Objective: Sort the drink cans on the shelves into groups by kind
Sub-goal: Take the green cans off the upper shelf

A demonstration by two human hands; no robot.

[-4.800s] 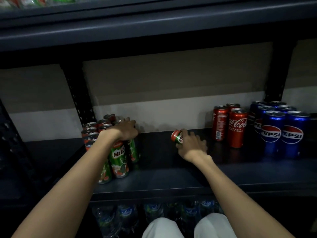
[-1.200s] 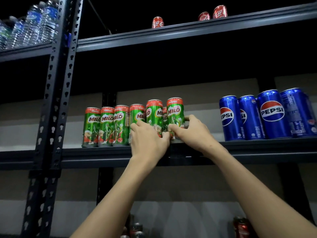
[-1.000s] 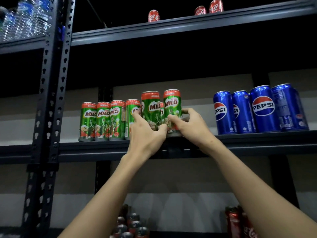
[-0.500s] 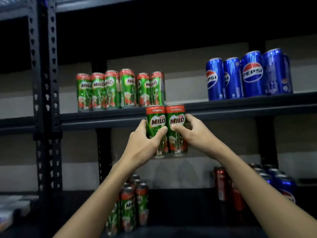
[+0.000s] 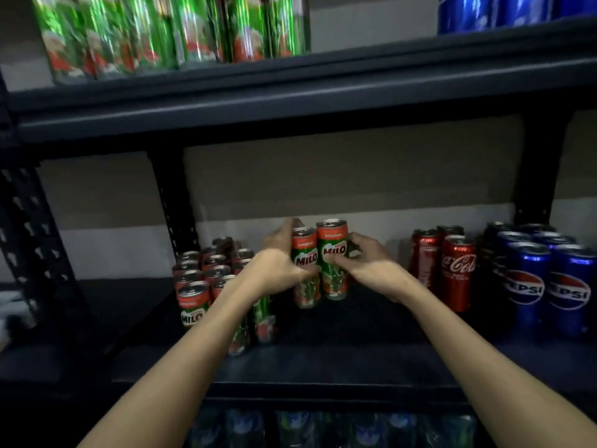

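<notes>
Two green and red Milo cans are held upright side by side over the dark middle shelf (image 5: 323,357). My left hand (image 5: 274,270) grips the left Milo can (image 5: 305,273). My right hand (image 5: 371,266) grips the right Milo can (image 5: 332,257). Their bases are at or just above the shelf surface; I cannot tell if they touch. A cluster of several Milo cans (image 5: 206,279) stands to the left, partly behind my left forearm. Red Coca-Cola cans (image 5: 452,270) and blue Pepsi cans (image 5: 546,279) stand to the right.
The shelf above carries a row of Milo cans (image 5: 168,33) and Pepsi cans (image 5: 484,11) at the top edge of view. Water bottles (image 5: 323,428) fill the shelf below. Black perforated uprights (image 5: 171,202) stand behind the Milo cluster and at far left.
Both hands lifted two Milo cans off the upper shelf and brought them down to the middle shelf, beside the Milo cluster. The view tilted down with them.
</notes>
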